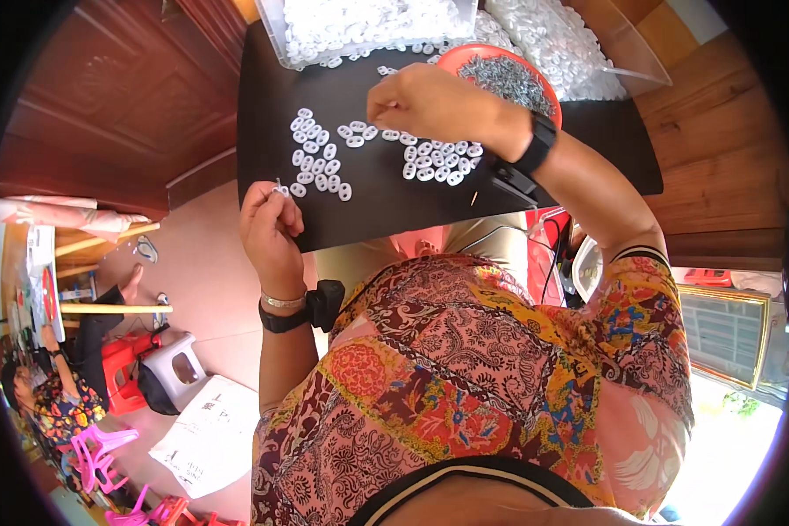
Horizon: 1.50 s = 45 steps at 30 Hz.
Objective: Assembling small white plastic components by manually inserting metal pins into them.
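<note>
At the near left edge of the dark table (373, 188), my left hand (272, 223) pinches a small white two-holed plastic piece (280, 189) between thumb and fingers. A thin pin seems to stick up from it. My right hand (443, 98) hangs over the table's middle with its fingers curled together; whatever they may hold is hidden. Loose white oval two-holed pieces lie in a left group (313, 140), a small middle group (357, 133) and a right group (438, 160). Beyond my right wrist, a red bowl (451, 58) holds many small grey metal parts (508, 81).
A clear bin (282, 46) heaped with white pieces stands at the far edge. Right of it lies a bulging clear bag (557, 53) of similar pieces. A thin tan stick (474, 199) rests near the front edge. At lower left, another person (66, 386) sits near stools.
</note>
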Each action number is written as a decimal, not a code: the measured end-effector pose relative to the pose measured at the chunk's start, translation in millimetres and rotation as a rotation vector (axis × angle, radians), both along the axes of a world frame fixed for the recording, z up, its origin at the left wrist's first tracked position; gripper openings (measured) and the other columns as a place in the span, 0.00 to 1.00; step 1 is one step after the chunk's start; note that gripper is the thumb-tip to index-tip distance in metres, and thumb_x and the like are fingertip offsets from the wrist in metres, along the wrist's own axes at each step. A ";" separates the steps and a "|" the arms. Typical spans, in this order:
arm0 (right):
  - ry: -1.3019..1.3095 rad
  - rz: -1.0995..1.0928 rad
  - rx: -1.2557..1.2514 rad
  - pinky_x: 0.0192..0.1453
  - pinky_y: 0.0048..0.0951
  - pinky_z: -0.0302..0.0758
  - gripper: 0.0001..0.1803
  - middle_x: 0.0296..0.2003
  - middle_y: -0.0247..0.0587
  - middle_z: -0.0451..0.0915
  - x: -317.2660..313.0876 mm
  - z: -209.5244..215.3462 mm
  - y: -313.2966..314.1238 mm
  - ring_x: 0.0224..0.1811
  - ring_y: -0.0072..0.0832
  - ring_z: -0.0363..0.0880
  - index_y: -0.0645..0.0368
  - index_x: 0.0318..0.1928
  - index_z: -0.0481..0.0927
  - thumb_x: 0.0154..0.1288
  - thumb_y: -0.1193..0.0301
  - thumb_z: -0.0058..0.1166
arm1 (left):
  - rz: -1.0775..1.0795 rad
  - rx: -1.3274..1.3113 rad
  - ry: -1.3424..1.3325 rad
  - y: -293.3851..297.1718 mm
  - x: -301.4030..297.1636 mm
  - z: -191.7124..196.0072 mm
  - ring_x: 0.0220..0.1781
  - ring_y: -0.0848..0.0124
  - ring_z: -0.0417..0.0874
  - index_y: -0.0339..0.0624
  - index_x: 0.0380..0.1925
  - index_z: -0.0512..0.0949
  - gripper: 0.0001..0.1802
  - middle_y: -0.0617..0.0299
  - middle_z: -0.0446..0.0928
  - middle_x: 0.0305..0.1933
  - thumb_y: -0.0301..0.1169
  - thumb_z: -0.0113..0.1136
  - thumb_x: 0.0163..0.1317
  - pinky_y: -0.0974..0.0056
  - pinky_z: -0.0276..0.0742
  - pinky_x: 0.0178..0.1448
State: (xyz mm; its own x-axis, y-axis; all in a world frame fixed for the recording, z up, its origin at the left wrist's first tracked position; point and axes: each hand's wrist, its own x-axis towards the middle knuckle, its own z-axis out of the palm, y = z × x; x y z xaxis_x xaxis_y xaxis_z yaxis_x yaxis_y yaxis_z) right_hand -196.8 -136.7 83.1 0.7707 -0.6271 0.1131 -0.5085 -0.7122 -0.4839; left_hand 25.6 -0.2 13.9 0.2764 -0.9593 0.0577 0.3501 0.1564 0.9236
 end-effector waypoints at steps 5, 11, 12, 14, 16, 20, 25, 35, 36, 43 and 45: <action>0.072 0.001 -0.123 0.40 0.40 0.75 0.08 0.28 0.43 0.82 35.6 -19.1 -10.5 0.34 0.43 0.80 0.58 0.32 0.81 0.57 0.67 0.56 | -0.005 0.006 0.078 0.8 6.3 -11.8 0.19 0.78 0.61 0.40 0.29 0.69 0.05 0.67 0.61 0.19 0.28 0.46 0.64 0.73 0.56 0.23; 0.239 -0.040 -0.188 0.40 0.41 0.75 0.09 0.27 0.43 0.81 55.4 -28.7 -15.0 0.34 0.43 0.80 0.57 0.31 0.81 0.57 0.64 0.56 | -0.045 -0.004 0.033 2.9 5.2 -14.2 0.20 0.78 0.62 0.40 0.29 0.70 0.05 0.67 0.62 0.20 0.28 0.46 0.63 0.73 0.56 0.23; 0.314 -0.045 -0.159 0.43 0.41 0.75 0.10 0.30 0.43 0.82 58.3 -29.9 -17.2 0.37 0.42 0.81 0.56 0.33 0.81 0.57 0.63 0.56 | -0.063 -0.009 0.014 2.3 5.1 -15.5 0.20 0.78 0.63 0.40 0.29 0.70 0.05 0.67 0.63 0.20 0.28 0.46 0.63 0.73 0.57 0.24; 0.390 -0.044 -0.131 0.45 0.41 0.76 0.11 0.33 0.43 0.82 62.0 -29.4 -15.3 0.40 0.42 0.81 0.55 0.35 0.82 0.57 0.62 0.55 | -0.057 -0.010 0.017 4.1 4.8 -14.9 0.20 0.77 0.63 0.40 0.30 0.70 0.05 0.67 0.63 0.20 0.28 0.47 0.63 0.73 0.57 0.24; 0.379 -0.051 -0.120 0.44 0.41 0.76 0.10 0.33 0.43 0.82 63.2 -27.2 -12.0 0.41 0.42 0.81 0.56 0.34 0.81 0.57 0.63 0.54 | -0.053 -0.010 0.017 5.0 3.3 -13.5 0.20 0.77 0.63 0.40 0.30 0.70 0.05 0.66 0.64 0.20 0.28 0.47 0.63 0.73 0.57 0.24; 0.375 -0.037 -0.217 0.41 0.41 0.75 0.12 0.26 0.45 0.81 62.4 -26.8 -12.7 0.35 0.43 0.81 0.57 0.32 0.79 0.56 0.62 0.57 | -0.026 -0.003 0.037 4.9 1.3 -12.1 0.19 0.80 0.62 0.39 0.26 0.71 0.06 0.69 0.64 0.18 0.27 0.48 0.62 0.74 0.57 0.24; 0.338 -0.007 -0.153 0.41 0.41 0.75 0.11 0.27 0.46 0.81 68.9 -23.5 -11.4 0.35 0.44 0.81 0.58 0.34 0.79 0.56 0.63 0.56 | -0.065 -0.015 0.000 4.7 5.2 -17.5 0.21 0.77 0.63 0.40 0.30 0.70 0.05 0.66 0.64 0.20 0.27 0.46 0.63 0.73 0.58 0.25; 0.185 0.032 -0.071 0.41 0.39 0.76 0.09 0.27 0.47 0.81 57.8 -36.8 -25.4 0.33 0.43 0.81 0.61 0.34 0.78 0.52 0.71 0.55 | -0.009 -0.010 -0.035 3.2 -2.5 -12.3 0.19 0.79 0.63 0.39 0.26 0.70 0.06 0.67 0.65 0.18 0.26 0.47 0.62 0.75 0.59 0.24; 0.080 0.016 -0.004 0.40 0.36 0.76 0.09 0.27 0.45 0.81 51.5 -37.7 -27.1 0.32 0.39 0.81 0.61 0.35 0.79 0.53 0.71 0.55 | -0.009 -0.001 -0.034 2.7 -3.9 -10.6 0.19 0.79 0.63 0.39 0.26 0.70 0.06 0.67 0.65 0.18 0.26 0.46 0.62 0.74 0.58 0.24; -0.550 -0.020 0.842 0.38 0.20 0.75 0.11 0.32 0.31 0.79 1.4 -5.9 16.3 0.31 0.17 0.76 0.62 0.43 0.78 0.64 0.69 0.56 | -0.087 0.029 -0.169 7.9 -26.9 19.0 0.19 0.80 0.62 0.38 0.25 0.70 0.07 0.68 0.64 0.18 0.27 0.46 0.61 0.74 0.57 0.25; -0.612 -0.064 0.936 0.38 0.20 0.75 0.13 0.35 0.30 0.79 -13.3 -0.5 35.5 0.31 0.17 0.76 0.63 0.46 0.76 0.64 0.69 0.57 | -0.146 -0.007 -0.215 8.4 -42.5 34.2 0.19 0.80 0.61 0.37 0.24 0.70 0.08 0.68 0.64 0.17 0.26 0.46 0.61 0.74 0.56 0.25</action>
